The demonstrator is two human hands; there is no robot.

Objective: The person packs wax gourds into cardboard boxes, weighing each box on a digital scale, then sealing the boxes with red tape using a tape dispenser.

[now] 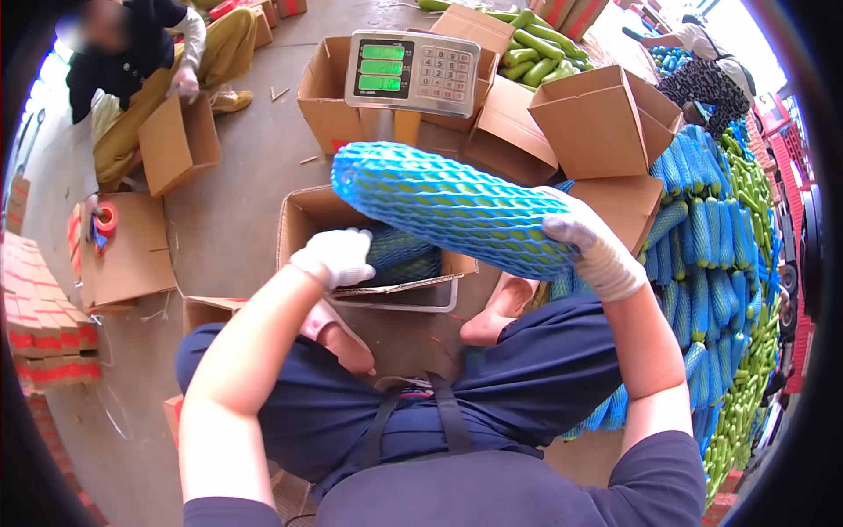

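My right hand, in a white knit glove, grips one end of a long green gourd in a blue foam net sleeve. The gourd is held aloft, tilted, across the open cardboard box between my feet. Inside that box lie netted gourds, partly hidden by the raised one. My left hand, gloved too, is closed at the near left side of the box, beside the netted gourds. What its fingers hold, if anything, is hidden. The box rests on a scale platform.
A scale display with green digits stands just beyond the box. Open cartons and bare green gourds are behind it. Netted gourds are stacked at right. A person handles a carton at upper left; tape lies on another carton.
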